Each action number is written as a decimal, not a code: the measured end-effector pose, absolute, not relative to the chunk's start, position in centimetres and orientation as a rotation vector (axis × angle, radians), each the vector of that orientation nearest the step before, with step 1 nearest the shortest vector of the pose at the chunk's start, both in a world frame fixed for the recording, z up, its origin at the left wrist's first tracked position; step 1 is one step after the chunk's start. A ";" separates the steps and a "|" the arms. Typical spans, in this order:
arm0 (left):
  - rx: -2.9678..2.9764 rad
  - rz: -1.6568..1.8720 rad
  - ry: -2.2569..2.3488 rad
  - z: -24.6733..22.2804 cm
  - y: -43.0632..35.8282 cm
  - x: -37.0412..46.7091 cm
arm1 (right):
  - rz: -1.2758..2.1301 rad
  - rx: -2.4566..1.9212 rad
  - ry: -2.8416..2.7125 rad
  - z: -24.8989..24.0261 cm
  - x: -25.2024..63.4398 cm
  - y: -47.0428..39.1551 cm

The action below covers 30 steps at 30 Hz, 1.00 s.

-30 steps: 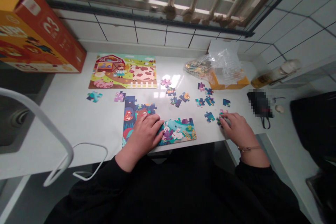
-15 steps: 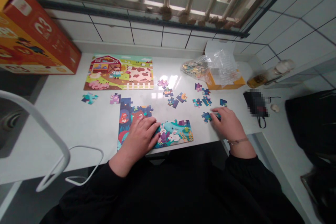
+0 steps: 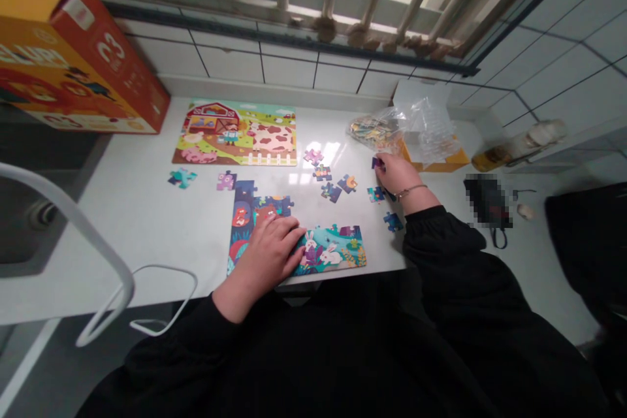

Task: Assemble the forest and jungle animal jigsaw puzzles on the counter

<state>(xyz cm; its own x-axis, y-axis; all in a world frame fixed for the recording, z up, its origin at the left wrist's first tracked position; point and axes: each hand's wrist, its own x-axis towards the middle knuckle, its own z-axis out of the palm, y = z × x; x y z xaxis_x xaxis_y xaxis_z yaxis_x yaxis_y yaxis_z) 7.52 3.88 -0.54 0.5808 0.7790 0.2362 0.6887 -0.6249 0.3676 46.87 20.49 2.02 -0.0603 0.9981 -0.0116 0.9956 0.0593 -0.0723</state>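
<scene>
My left hand [image 3: 273,247] lies flat, fingers stretched out, over the middle of a partly assembled puzzle [image 3: 340,249] with white rabbits and a bear. At the right, my right hand [image 3: 400,177] has its fingertips closed on a dark purple puzzle piece [image 3: 375,162]; the hand covers much of that piece. Just below it lie a teal puzzle piece [image 3: 375,194] and a dark blue puzzle piece [image 3: 393,221]. Several loose pieces, among them an orange-and-blue puzzle piece [image 3: 348,183], are scattered between the hands. A pink puzzle piece [image 3: 226,181] sits at the assembled part's upper left.
A finished farm puzzle [image 3: 235,137] lies at the back. Beside it stands an orange box [image 3: 112,72]. A plastic bag of pieces [image 3: 375,129] and an open yellow box [image 3: 453,160] are at the back right. A white cable [image 3: 110,245] loops at the left; a bottle [image 3: 519,144] lies far right.
My right hand has moved up and left from the lower pieces to the dark purple one and taken hold of it. My left hand stays on the puzzle. The view has shifted slightly.
</scene>
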 end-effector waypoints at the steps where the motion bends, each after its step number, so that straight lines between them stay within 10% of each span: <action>1: 2.578 0.549 1.218 -0.5 3.9 7.5 | 0.098 -2.125 -2.257 2.0 46.9 20.7; 18: 2.560 0.562 1.228 -0.5 3.9 7.6 | 0.204 -1.795 -2.085 5.0 46.6 14.9; 30: 2.577 0.547 1.209 -0.4 4.0 7.6 | 1.282 -1.679 -1.127 2.0 40.0 6.9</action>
<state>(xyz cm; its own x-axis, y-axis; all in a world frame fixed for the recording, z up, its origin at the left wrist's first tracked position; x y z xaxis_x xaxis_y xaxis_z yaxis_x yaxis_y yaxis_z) 7.55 4.02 -0.44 0.5869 0.7762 0.2303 0.6855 -0.6277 0.3689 39.95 6.89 1.97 0.1189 0.9361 -0.3310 0.2088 -0.3495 -0.9134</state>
